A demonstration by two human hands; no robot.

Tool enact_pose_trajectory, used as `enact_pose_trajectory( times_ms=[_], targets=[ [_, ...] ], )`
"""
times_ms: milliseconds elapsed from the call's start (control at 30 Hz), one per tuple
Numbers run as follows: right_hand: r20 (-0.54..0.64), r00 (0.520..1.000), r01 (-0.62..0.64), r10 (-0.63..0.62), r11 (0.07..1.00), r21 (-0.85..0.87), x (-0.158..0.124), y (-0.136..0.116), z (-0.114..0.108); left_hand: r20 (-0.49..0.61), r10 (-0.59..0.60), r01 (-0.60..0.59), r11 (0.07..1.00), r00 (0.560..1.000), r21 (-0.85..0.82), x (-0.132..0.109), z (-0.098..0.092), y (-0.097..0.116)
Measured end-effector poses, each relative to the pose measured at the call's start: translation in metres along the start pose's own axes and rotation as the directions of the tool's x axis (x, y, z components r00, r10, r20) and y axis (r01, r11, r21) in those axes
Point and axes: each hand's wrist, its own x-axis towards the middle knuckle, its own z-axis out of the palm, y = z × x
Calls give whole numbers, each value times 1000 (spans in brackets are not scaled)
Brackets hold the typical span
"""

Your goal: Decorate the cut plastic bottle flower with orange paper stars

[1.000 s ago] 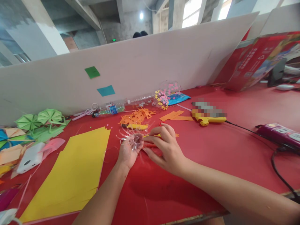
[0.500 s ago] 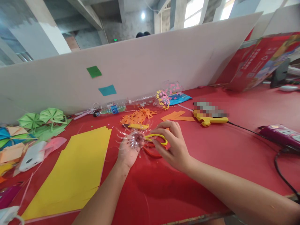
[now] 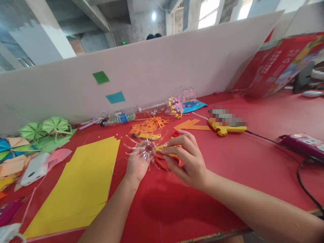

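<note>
My left hand [image 3: 138, 162] is closed around a clear plastic bottle top [image 3: 148, 150] cut into thin strips that fan outward, its round neck facing me. Just to the right, my right hand [image 3: 188, 158] is pinched, thumb and fingertips on a thin yellow piece [image 3: 160, 147] beside the plastic; its kind is partly hidden by the fingers. Beneath the right fingers lie orange-red looped handles [image 3: 162, 164], which look like scissors. A yellow-handled cutter [image 3: 149, 136] lies just behind the left hand.
Orange paper cutouts [image 3: 146, 125] and a plastic bottle [image 3: 121, 118] lie by the white partition [image 3: 152, 74]. Yellow sheets [image 3: 78, 182] are at left, with green paper umbrellas [image 3: 54, 125] beyond. A yellow glue gun [image 3: 227, 130] with a cord lies right, near a purple device [image 3: 301, 143].
The bottle top has turned so its neck opening faces me more. The yellow loop by my right fingers now shows less, and the orange-red handles and a red round piece show more.
</note>
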Motion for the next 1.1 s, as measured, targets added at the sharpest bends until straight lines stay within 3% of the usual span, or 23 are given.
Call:
enact_pose_trajectory(
  times_ms=[133, 267, 633, 1100],
  targets=[
    [73, 997, 18, -21, 999, 38, 1, -2, 2, -31, 10, -10, 1000, 999, 7, -1, 2, -1],
    [137, 990, -42, 39, 999, 25, -3, -1, 8, -72, 18, -17, 1000, 997, 12, -2, 3, -2],
    [95, 992, -95, 88, 993, 67, -6, 1, 14, -125, 4, -4, 1000, 992, 5, -4, 9, -2],
    [137, 985, -113, 109, 993, 19, -8, -1, 15, -119, -7, 10, 1000, 993, 24, -3, 7, -1]
  ],
)
